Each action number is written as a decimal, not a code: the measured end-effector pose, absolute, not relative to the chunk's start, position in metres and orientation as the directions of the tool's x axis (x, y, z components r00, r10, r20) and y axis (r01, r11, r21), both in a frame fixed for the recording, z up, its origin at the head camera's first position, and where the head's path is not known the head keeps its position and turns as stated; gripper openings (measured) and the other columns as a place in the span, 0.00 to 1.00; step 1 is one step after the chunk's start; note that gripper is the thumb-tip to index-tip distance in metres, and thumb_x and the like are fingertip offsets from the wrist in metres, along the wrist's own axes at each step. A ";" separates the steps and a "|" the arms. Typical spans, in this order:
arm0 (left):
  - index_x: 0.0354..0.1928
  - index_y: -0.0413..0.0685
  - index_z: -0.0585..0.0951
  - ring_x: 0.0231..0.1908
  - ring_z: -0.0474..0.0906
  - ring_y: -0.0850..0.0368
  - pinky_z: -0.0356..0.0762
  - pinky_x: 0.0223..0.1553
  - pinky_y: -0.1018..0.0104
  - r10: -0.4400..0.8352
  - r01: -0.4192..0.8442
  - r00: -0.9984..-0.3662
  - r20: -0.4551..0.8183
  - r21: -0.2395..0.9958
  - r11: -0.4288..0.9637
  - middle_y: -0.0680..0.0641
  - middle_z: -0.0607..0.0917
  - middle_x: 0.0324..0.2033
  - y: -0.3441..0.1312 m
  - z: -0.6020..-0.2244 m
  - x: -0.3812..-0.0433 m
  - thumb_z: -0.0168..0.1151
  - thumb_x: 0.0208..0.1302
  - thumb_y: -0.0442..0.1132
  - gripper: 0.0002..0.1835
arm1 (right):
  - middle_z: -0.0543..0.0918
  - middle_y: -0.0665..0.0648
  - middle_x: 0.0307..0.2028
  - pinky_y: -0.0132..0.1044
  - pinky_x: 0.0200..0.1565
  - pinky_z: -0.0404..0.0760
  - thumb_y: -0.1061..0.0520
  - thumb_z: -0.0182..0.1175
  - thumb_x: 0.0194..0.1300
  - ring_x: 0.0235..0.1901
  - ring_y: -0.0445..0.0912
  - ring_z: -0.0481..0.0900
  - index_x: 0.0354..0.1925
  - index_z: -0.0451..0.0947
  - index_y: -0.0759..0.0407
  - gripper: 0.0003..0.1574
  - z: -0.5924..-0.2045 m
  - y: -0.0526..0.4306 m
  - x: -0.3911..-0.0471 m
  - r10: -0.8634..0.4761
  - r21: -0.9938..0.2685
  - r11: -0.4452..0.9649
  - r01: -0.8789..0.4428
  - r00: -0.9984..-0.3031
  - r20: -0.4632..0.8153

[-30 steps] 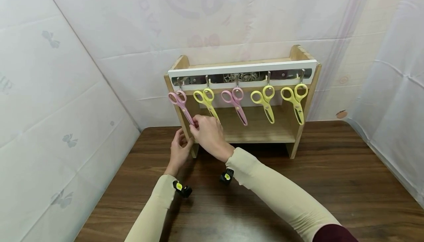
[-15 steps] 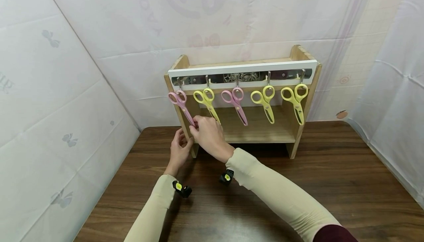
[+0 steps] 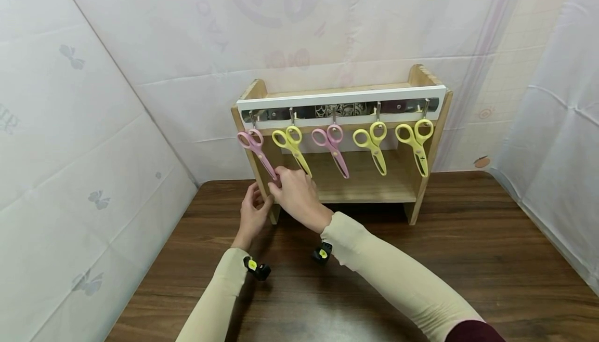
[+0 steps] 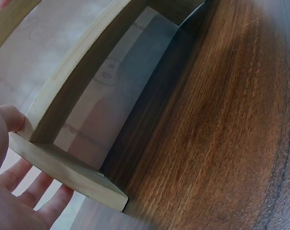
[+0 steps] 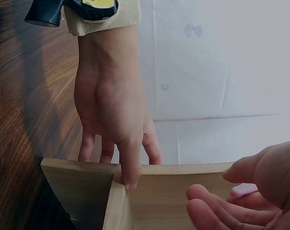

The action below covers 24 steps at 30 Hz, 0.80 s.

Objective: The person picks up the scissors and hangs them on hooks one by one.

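A wooden shelf rack (image 3: 365,186) stands on the table with scissors hanging by a handle loop from its hooks. At the far left end hang pink scissors (image 3: 256,147), blades slanting down to the right. My right hand (image 3: 297,194) is at their tip; in the right wrist view its thumb (image 5: 245,168) and fingers stand apart, with a bit of pink behind them. My left hand (image 3: 252,217) grips the rack's left side panel (image 4: 70,172), thumb against the shelf's end and fingers along the outer face. Yellow scissors (image 3: 293,147) hang just above my right hand's knuckles.
Pink scissors (image 3: 333,149) hang in the middle, with yellow scissors (image 3: 375,144) and another yellow scissors (image 3: 418,147) to the right. A white rail (image 3: 341,93) carries the hooks. Dark wood table (image 3: 421,259) lies below; pale cloth (image 3: 140,30) covers the walls.
My right hand has lowered slightly and its thumb and fingers have parted at the pink scissors' tip. The left hand keeps its place on the side panel.
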State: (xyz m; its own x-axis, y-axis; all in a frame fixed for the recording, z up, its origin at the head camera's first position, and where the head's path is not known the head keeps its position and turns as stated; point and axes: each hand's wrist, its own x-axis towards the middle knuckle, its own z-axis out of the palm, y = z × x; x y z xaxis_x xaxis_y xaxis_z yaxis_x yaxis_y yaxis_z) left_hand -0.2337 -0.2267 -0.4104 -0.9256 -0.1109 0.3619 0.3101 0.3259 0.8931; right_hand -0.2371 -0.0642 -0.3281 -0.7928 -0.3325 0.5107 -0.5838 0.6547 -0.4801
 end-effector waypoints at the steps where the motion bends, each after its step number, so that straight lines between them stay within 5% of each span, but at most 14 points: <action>1: 0.71 0.36 0.68 0.57 0.80 0.34 0.79 0.55 0.53 -0.109 0.312 -0.925 0.363 0.893 0.324 0.30 0.79 0.59 -0.227 -0.412 -0.235 0.61 0.73 0.30 0.27 | 0.76 0.46 0.19 0.33 0.17 0.65 0.52 0.64 0.73 0.14 0.40 0.70 0.41 0.81 0.55 0.08 -0.328 -0.063 -0.236 -0.338 -0.474 0.661 -0.582 -0.795 0.504; 5: 0.71 0.37 0.68 0.56 0.79 0.34 0.76 0.57 0.41 -0.107 0.327 -0.921 0.376 0.892 0.313 0.29 0.79 0.59 -0.231 -0.425 -0.245 0.60 0.74 0.30 0.27 | 0.73 0.48 0.16 0.33 0.16 0.67 0.48 0.64 0.73 0.12 0.40 0.71 0.50 0.80 0.60 0.17 -0.325 -0.056 -0.230 -0.365 -0.424 0.697 -0.578 -0.795 0.485; 15: 0.72 0.48 0.69 0.56 0.82 0.40 0.79 0.55 0.43 -0.091 0.261 -0.939 0.331 0.862 0.435 0.34 0.80 0.61 -0.241 -0.430 -0.253 0.62 0.74 0.38 0.27 | 0.71 0.49 0.13 0.37 0.16 0.71 0.43 0.64 0.73 0.13 0.45 0.75 0.51 0.79 0.61 0.23 -0.301 -0.035 -0.207 -0.473 -0.288 0.727 -0.623 -0.759 0.448; 24: 0.67 0.40 0.68 0.46 0.85 0.35 0.82 0.39 0.39 0.002 0.096 -0.980 0.198 0.464 0.881 0.34 0.83 0.55 -0.246 -0.391 -0.227 0.55 0.78 0.51 0.27 | 0.69 0.47 0.14 0.40 0.17 0.70 0.37 0.64 0.71 0.15 0.45 0.74 0.41 0.79 0.53 0.21 -0.293 -0.015 -0.183 -0.582 -0.123 0.742 -0.659 -0.724 0.370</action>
State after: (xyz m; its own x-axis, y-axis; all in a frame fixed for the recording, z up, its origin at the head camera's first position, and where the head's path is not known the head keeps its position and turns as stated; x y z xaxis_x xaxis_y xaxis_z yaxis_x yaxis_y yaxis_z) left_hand -0.2266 -0.2459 -0.3908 -0.9802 0.0022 0.1980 0.0958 0.8805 0.4643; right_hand -0.1828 -0.0150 -0.2934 -0.7240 -0.5823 0.3698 -0.6594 0.7417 -0.1229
